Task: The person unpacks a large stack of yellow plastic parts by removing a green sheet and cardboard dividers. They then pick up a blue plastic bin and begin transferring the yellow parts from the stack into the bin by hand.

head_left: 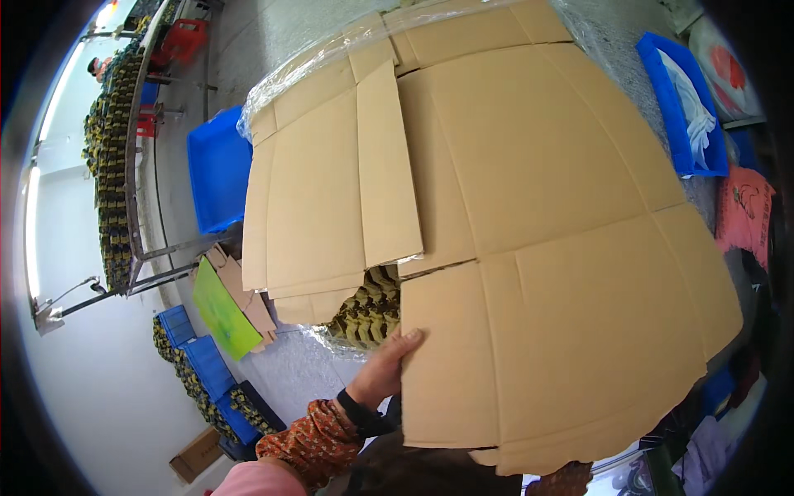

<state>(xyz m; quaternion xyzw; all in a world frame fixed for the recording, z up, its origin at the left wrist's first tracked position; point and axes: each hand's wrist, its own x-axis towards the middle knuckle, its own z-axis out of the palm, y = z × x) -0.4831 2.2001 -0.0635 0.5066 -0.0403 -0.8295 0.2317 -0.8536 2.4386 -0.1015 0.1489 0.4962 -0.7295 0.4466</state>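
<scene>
1. Across the middle and right of the view: a large flat cardboard sheet (571, 331), tan, creased into panels, lying over a plastic-wrapped stack; its long axis runs from the near left corner up and away to the right; it spreads right and forward from the gripping hand.
2. Left of it, partly tucked under its edge: a second flattened cardboard sheet (331, 198), same tan; through the gap between the two, rows of dark yellow-patterned goods (368, 310) show under clear plastic wrap (298, 70).
3. Far left: a long rack (116, 165) loaded with similar dark and yellow items, running away from the viewer.
4. Left of the stack: a blue plastic crate (217, 169), no label readable; upper right: a blue tray (672, 99) holding white cloth.
5. Lower left: stacked blue bins (203, 368) and a green flat sheet (222, 312) leaning on cardboard scraps.
6. Lower centre: left hand (382, 368), patterned sleeve, fingers closed over the near left edge of the large sheet, thumb hidden beneath; it is the only hand in view.
7. Right hand: not in view; grip cannot be described.
</scene>
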